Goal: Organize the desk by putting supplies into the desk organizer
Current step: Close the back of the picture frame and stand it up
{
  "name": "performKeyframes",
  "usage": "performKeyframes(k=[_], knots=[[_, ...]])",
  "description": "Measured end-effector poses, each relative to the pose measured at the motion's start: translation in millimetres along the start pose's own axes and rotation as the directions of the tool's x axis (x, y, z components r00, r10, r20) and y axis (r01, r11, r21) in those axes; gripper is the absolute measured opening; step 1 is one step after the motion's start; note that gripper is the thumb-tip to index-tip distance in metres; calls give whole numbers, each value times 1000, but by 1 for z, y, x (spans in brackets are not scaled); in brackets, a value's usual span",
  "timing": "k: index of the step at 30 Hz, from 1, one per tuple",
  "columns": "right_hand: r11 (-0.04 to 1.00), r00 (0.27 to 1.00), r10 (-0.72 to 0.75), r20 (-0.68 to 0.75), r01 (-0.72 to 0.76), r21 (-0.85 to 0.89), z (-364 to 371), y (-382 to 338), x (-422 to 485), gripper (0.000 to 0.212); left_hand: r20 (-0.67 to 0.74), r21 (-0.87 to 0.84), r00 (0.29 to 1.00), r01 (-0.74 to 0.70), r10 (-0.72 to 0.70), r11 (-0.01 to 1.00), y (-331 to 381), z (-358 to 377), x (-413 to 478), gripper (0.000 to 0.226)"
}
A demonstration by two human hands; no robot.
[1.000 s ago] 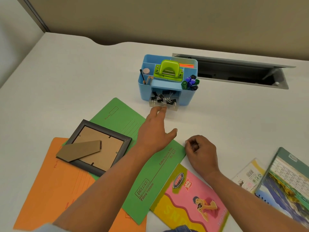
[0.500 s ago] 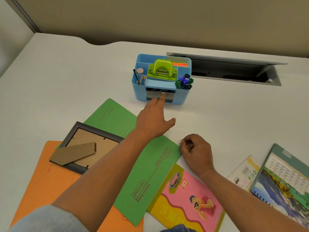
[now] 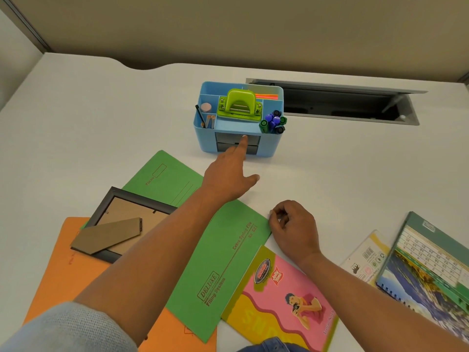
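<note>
A light blue desk organizer (image 3: pixel 267 146) stands on the white desk (image 3: pixel 101 118). On top it carries a green hole punch (image 3: pixel 239 105), markers (image 3: pixel 273 123) at the right, pencils (image 3: pixel 206 118) at the left and orange strips at the back. Its small front drawers (image 3: pixel 253 144) are pushed in. My left hand (image 3: pixel 228 179) reaches out, a straight fingertip pressing on the upper drawer front. My right hand (image 3: pixel 294 229) rests on the desk with fingers curled, beside the green folder's corner; it holds nothing I can see.
A green folder (image 3: pixel 203 262), an orange folder (image 3: pixel 63 275) and a dark picture frame (image 3: pixel 121 224) lying face down are at the near left. A pink and yellow booklet (image 3: pixel 279 301), a card and a spiral calendar (image 3: pixel 431 260) lie near right. An open cable tray (image 3: pixel 342 102) is behind the organizer.
One second ago the organizer's drawer stood pulled out with binder clips showing. My left hand pushed it in, and the drawer front now sits flush. My right hand stayed put.
</note>
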State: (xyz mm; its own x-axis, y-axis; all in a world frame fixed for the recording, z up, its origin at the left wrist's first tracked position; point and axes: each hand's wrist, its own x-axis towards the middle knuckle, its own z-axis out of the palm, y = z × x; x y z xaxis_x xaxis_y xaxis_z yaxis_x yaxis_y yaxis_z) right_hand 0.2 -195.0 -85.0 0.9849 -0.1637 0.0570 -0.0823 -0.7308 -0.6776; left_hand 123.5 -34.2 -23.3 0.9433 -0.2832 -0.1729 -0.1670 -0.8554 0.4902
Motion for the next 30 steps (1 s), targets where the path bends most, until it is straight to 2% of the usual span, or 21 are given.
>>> performKeyframes(k=[3, 8, 19, 26, 30], knots=[[1000, 1000, 5, 4, -5, -18, 0, -1, 0, 10, -38, -51, 999, -36, 35, 998, -1, -1, -12, 90], [999, 1000, -4, 19, 5, -49, -1, -2, -2, 12, -72, -87, 992, -109, 103, 990, -12, 1, -65, 59], [995, 998, 39, 55, -33, -96, -2, -10, -9, 7, -112, 96, 988, -93, 103, 991, -60, 54, -193, 47], [991, 978, 127, 167, -132, 19, -3, -37, -10, 29, -306, -31, 952, 3, -13, 1000, -94, 32, -224, 42], [999, 989, 29, 148, -34, 31, 12, -73, -16, 30, -388, -63, 913, 106, -123, 992, -126, -2, -232, 44]])
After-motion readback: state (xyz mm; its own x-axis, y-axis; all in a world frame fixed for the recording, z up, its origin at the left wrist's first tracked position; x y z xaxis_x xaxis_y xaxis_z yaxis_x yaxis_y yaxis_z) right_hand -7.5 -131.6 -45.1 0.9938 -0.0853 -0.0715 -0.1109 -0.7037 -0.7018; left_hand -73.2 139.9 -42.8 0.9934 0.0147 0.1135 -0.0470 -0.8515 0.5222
